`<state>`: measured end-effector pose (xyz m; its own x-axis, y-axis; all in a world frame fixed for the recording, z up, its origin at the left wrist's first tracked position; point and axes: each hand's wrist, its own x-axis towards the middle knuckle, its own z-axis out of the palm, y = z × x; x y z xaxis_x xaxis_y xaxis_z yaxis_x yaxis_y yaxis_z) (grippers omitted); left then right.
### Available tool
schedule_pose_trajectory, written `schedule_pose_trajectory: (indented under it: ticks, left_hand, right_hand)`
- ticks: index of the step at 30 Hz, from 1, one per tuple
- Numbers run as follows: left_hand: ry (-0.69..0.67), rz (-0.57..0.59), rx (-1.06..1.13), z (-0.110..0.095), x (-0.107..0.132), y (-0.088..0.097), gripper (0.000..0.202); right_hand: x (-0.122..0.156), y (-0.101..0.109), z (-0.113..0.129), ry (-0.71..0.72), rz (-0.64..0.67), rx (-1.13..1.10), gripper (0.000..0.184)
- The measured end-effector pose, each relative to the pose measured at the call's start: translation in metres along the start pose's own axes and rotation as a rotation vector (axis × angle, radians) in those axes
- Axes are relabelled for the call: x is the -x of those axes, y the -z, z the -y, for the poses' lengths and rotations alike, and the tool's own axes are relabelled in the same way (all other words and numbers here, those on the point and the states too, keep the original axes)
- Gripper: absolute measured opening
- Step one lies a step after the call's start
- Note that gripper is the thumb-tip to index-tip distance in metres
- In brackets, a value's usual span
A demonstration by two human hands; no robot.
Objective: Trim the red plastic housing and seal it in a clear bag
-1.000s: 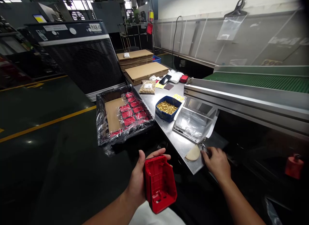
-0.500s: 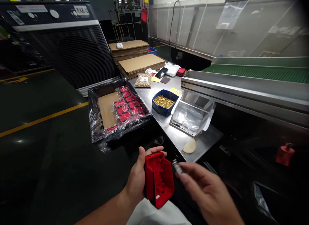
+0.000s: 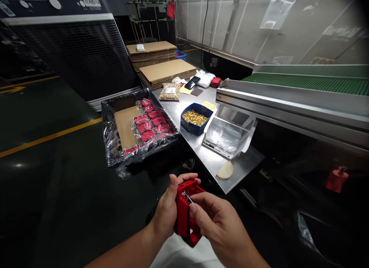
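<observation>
Near the bottom middle of the view, a red plastic housing (image 3: 186, 214) is held upright in front of the person's lap, below and on the near side of the metal table's (image 3: 201, 153) near corner. The left hand (image 3: 167, 212) wraps it from the left, fingers curled over its top edge and closed firmly on it. The right hand (image 3: 219, 225) comes in from the right, its thumb and forefinger pressed together on a small metal part (image 3: 186, 197) that touches the upper edge of the housing; what kind of part it is cannot be told.

Just beyond the hands, on the near corner of the table, lies a pale round disc (image 3: 225, 170). Farther along the tabletop sits a clear plastic bag in a metal frame (image 3: 227, 137), and just left of it a blue bin (image 3: 196, 118) filled with small brass pieces. Left of the table, a black tray lined with plastic film (image 3: 138, 126) holds rows of red parts beside a cardboard sheet. Toward the far end are a bag of brass pieces (image 3: 170, 91), a phone (image 3: 192, 82) and stacks of flat cardboard (image 3: 164, 70). On the right runs a green conveyor belt (image 3: 311, 81)
</observation>
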<state>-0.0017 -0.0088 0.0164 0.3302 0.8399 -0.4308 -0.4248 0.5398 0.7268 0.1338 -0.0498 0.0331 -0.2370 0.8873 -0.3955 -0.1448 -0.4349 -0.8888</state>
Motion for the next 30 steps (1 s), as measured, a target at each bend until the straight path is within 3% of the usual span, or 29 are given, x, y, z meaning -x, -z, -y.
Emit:
schedule_pose_trajectory:
  ticks: [15,30]
  left_hand:
    - [0.076,-0.010,0.074,0.001,0.001,-0.003,0.070]
    - [0.053,-0.004,0.047,0.007,-0.001,-0.003,0.070]
  right_hand:
    - [0.005,0.012,0.007,0.045,-0.081,0.132,0.031]
    - [0.002,0.006,0.005,0.017,-0.018,0.054,0.029]
